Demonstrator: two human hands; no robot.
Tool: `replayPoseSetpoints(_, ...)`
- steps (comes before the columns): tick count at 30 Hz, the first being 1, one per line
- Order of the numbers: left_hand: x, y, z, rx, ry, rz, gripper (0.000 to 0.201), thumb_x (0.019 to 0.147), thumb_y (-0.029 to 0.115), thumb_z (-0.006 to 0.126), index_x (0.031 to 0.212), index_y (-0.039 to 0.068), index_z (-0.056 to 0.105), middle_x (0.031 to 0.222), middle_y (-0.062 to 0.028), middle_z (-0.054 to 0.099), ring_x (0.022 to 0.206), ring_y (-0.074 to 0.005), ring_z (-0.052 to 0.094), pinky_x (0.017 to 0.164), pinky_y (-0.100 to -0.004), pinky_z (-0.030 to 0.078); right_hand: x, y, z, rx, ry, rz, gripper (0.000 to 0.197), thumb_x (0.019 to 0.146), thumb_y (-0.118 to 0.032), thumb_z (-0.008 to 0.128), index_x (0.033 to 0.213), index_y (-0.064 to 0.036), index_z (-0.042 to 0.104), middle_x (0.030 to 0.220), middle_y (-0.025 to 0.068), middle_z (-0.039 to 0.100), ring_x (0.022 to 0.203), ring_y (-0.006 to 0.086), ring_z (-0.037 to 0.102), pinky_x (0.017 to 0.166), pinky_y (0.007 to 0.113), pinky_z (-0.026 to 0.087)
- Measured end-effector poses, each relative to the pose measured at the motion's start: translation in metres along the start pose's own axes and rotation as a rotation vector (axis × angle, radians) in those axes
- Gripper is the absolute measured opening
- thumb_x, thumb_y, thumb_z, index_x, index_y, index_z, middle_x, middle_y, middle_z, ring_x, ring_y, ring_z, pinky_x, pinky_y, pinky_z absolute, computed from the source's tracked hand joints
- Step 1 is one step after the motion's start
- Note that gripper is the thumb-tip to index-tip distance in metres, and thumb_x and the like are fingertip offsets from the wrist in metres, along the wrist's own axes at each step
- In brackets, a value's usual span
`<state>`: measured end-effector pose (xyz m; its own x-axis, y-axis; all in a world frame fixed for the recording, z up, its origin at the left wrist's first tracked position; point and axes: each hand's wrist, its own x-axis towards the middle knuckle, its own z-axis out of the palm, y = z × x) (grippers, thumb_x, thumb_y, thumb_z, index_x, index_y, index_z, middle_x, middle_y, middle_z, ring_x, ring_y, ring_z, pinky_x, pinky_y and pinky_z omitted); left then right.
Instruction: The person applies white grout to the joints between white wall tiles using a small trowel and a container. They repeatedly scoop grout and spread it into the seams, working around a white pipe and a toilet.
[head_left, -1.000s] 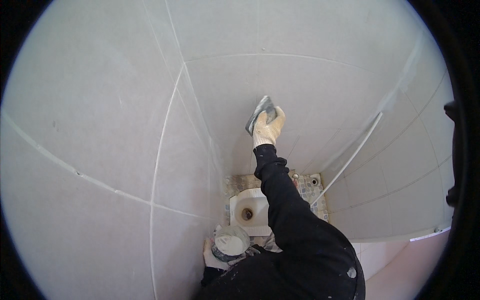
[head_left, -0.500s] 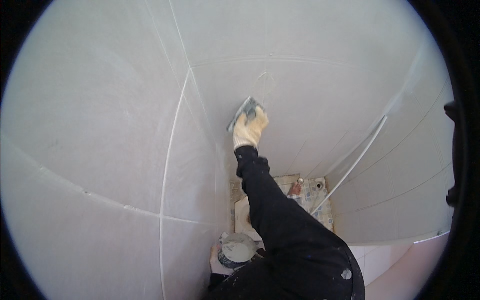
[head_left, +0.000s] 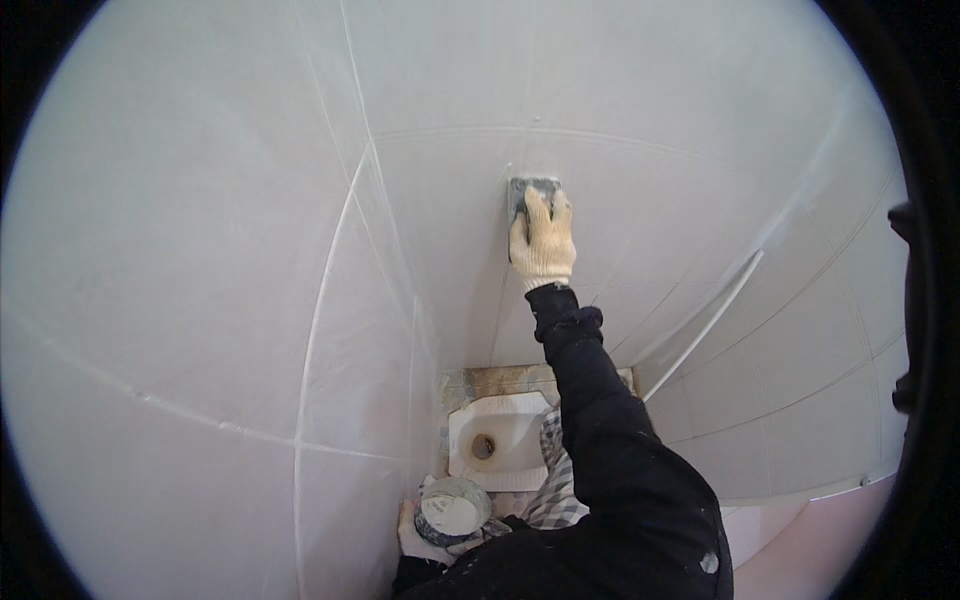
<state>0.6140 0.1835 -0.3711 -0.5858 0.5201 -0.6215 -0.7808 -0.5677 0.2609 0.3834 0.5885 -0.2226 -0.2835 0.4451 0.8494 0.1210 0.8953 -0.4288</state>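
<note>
My right hand (head_left: 545, 240), in a cream knit glove, grips a grout float (head_left: 517, 192) pressed to the grey tiled wall (head_left: 650, 210) ahead. The float's grey edge shows beside and above my fingers; its working face is hidden against the tile. Low down, near the left wall, my left hand (head_left: 415, 535) is wrapped around a dark round bowl (head_left: 430, 530). Pale grey grout (head_left: 452, 512) lies inside it. My black sleeve (head_left: 610, 400) reaches up from the lower right.
A tiled wall (head_left: 200, 300) with white grout lines rises close on my left. Below is a squat toilet (head_left: 505, 405) set in the floor. A white pipe (head_left: 705, 325) runs slanting along the right, by another tiled wall (head_left: 790, 380).
My right hand has moved the float right and slightly upward, and turned it from slanted to upright. The bowl sits slightly lower left in view, and more of the squat toilet shows.
</note>
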Motion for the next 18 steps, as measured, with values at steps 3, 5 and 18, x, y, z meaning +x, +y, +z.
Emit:
replayPoseSetpoints(3, 0.004, -0.002, -0.015, 0.161, 0.032, 0.037, 0.089, 0.098, 0.071, 0.028, 0.149, -0.002, 0.042, 0.144, -0.027, 0.053, 0.128, -0.0449, 0.056, 0.109, -0.0584, 0.045, -0.07, 0.024, 0.035, -0.016, -0.068, 0.082, 0.054, 0.087, -0.017, 0.069, 0.139, -0.0197, 0.056, 0.141, 0.03, 0.047, 0.119, 0.0459, 0.059, 0.085, 0.05, 0.06)
replayPoseSetpoints(5, 0.005, -0.004, -0.018, 0.077, 0.079, 0.065, 0.089, 0.098, 0.07, 0.029, 0.149, -0.003, 0.042, 0.145, -0.0267, 0.052, 0.13, -0.0444, 0.055, 0.111, -0.0583, 0.043, -0.109, 0.033, 0.044, 0.011, -0.169, 0.184, 0.053, 0.088, -0.018, 0.068, 0.139, -0.0199, 0.055, 0.141, 0.0308, 0.047, 0.122, 0.047, 0.057, 0.089, 0.052, 0.058)
replayPoseSetpoints(18, -0.008, 0.001, -0.001, 0.32, 0.141, 0.097, 0.086, 0.099, 0.07, 0.031, 0.151, 0.001, 0.042, 0.149, -0.023, 0.05, 0.137, -0.0439, 0.048, 0.115, -0.0592, 0.037, -0.123, -0.047, 0.14, 0.155, 0.197, 0.584, 0.051, 0.093, -0.012, 0.062, 0.138, 0.0005, 0.04, 0.146, 0.0392, 0.03, 0.135, 0.0542, 0.036, 0.114, 0.055, 0.033)
